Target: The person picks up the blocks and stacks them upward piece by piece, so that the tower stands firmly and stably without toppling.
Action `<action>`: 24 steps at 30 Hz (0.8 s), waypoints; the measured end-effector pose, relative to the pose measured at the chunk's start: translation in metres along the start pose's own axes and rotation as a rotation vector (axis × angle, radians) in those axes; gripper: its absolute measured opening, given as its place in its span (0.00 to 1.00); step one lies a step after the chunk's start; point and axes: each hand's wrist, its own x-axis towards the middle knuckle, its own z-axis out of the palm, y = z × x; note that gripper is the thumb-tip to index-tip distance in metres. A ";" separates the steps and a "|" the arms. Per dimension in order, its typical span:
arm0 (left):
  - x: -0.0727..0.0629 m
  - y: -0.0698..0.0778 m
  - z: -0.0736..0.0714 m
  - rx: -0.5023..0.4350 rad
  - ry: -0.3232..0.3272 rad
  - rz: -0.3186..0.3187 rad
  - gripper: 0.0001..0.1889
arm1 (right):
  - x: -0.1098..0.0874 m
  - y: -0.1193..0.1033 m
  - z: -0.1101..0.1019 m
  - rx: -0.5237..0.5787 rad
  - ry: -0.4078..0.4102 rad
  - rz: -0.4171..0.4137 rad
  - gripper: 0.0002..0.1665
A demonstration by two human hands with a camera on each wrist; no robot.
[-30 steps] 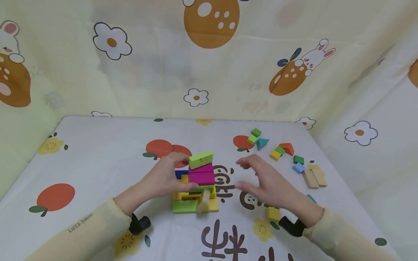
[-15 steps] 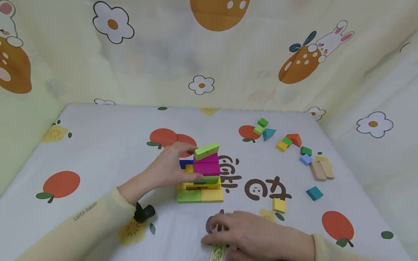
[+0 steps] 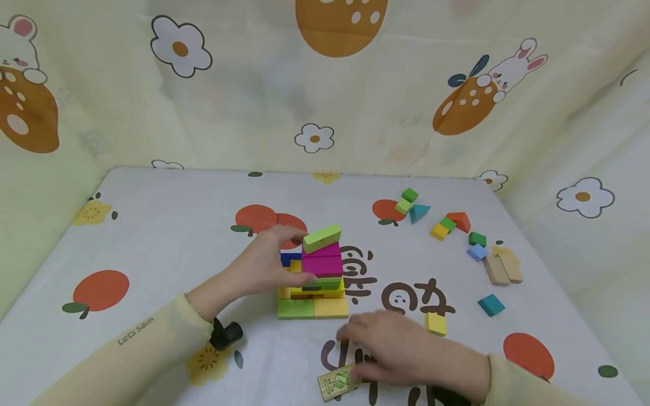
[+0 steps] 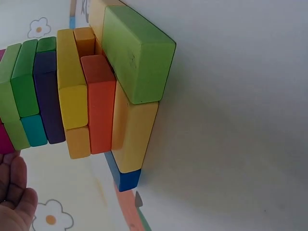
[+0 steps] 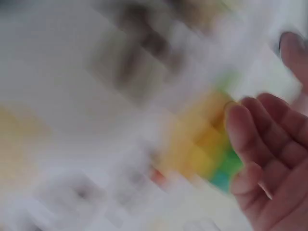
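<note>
A stack of coloured wooden blocks stands mid-table, with green and yellow blocks (image 3: 296, 309) at its base. Magenta blocks (image 3: 322, 264) sit high in it, topped by a tilted lime block (image 3: 322, 238). My left hand (image 3: 261, 262) holds the upper stack from the left, thumb at the front and fingers behind; in the left wrist view its fingers show beside the magenta block. Toward the front, my right hand (image 3: 391, 344) hovers with loosely bent fingers, its thumb overlapping a pale printed wooden block (image 3: 332, 384) lying on the table. The right wrist view is blurred.
On the right lie a yellow block (image 3: 435, 323), a teal block (image 3: 491, 305) and two plain wooden blocks (image 3: 496, 270). Farther back are a blue block (image 3: 477, 252), a red triangular block (image 3: 460, 221), a teal triangle (image 3: 418, 212) and several small green and yellow cubes.
A pale block, blurred before the stack's front a second ago, now lies on the table nearer me. My right hand came down toward it, then lifted slightly. The lime block tilts more.
</note>
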 end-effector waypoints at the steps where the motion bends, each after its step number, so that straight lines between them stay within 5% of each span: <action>1: 0.000 0.000 0.000 -0.001 0.002 0.004 0.33 | 0.004 0.002 -0.012 -0.002 0.086 -0.014 0.26; 5: 0.000 -0.002 0.000 -0.014 0.011 0.015 0.31 | 0.032 0.018 -0.056 -0.053 0.448 -0.027 0.22; 7: 0.000 -0.002 0.000 -0.020 0.007 0.014 0.31 | 0.047 0.028 -0.069 -0.054 0.496 0.015 0.21; 15: 0.001 -0.002 -0.001 0.009 0.000 0.025 0.34 | 0.065 0.042 -0.069 0.036 0.400 0.111 0.05; 24: 0.002 0.000 -0.002 0.015 -0.008 0.028 0.33 | 0.063 0.041 -0.066 0.070 0.339 0.103 0.12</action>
